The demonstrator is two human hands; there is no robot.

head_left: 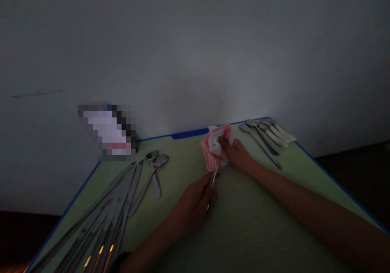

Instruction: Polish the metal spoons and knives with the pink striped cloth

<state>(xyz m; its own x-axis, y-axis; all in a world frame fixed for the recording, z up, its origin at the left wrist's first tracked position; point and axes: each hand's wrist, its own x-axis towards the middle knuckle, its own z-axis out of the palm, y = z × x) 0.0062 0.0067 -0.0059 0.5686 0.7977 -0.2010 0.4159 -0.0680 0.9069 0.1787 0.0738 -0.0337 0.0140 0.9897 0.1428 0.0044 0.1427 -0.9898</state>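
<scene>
Metal utensil and cloth were found in hand

The left hand was closed around the utensil, whose far end met the cloth and was hidden. The right hand gripped the pink-and-white cloth, bunched. Both items were above the green table. Crossed spoons and long metal flatware lay left; more spoons lay right.

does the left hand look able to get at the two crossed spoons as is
Probably not yet: nothing seems to stand between the left hand and the crossed spoons, but it holds a metal utensil.
</scene>
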